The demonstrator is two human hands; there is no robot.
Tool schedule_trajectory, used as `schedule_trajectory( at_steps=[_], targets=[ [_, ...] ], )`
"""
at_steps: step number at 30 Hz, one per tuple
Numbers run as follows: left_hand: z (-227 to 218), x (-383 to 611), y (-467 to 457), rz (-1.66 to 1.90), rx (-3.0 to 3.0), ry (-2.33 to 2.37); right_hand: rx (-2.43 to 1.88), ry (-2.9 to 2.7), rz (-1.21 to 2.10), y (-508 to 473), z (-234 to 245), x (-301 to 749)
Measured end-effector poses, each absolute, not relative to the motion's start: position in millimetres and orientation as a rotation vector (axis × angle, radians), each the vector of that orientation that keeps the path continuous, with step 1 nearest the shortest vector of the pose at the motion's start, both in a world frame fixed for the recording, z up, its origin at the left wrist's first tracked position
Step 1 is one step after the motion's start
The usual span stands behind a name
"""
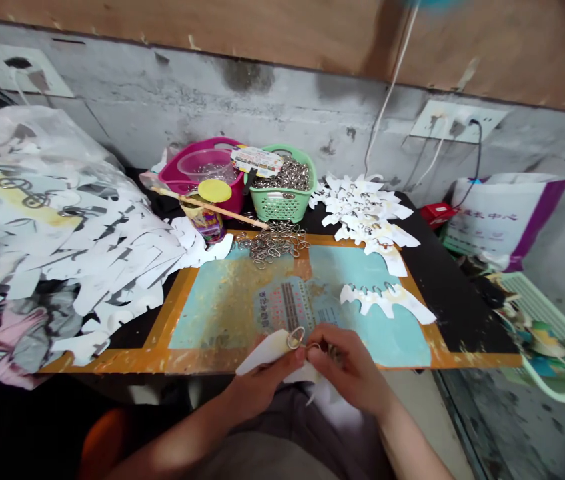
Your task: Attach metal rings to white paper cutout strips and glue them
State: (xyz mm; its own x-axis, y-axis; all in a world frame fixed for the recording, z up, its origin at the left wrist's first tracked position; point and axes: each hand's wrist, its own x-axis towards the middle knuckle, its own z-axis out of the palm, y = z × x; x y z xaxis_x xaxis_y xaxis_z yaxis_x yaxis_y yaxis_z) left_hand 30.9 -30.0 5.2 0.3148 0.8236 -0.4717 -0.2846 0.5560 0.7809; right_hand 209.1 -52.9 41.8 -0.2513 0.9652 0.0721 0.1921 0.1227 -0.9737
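Note:
At the table's front edge, my left hand (265, 383) is closed on a white cut-out piece (256, 355) with a jagged outline. An oval metal ring (295, 338) stands at the piece's upper edge, beside my left fingertips. My right hand (349, 367) pinches a second metal ring (314, 347) against the same piece; its fingers partly hide that ring. A loose pile of metal rings (275, 243) lies farther back on the mat. To the right rests another jagged white cut-out (387, 300) with rings along its upper edge.
White cut-outs fill a plastic bag (112, 233) at left. A pink basket (172, 175), a green basket (282, 203) of rings and a can (207, 223) with a wooden stick (222, 210) stand behind. Ringed cut-outs (362, 207) are stacked back right.

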Motion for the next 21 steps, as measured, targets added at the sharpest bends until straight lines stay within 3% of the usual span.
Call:
schedule_trajectory(
  at_steps=[8,15,21],
  targets=[
    [-1,42,-46,0.894,0.432,1.028,-1.232,-1.498,0.979,-69,37,190],
    [-19,36,-39,0.787,0.541,0.934,-1.309,-1.404,1.144,-63,38,194],
    [-8,19,-33,0.752,0.683,0.716,-1.293,-1.417,1.217,-59,43,195]
  ],
)
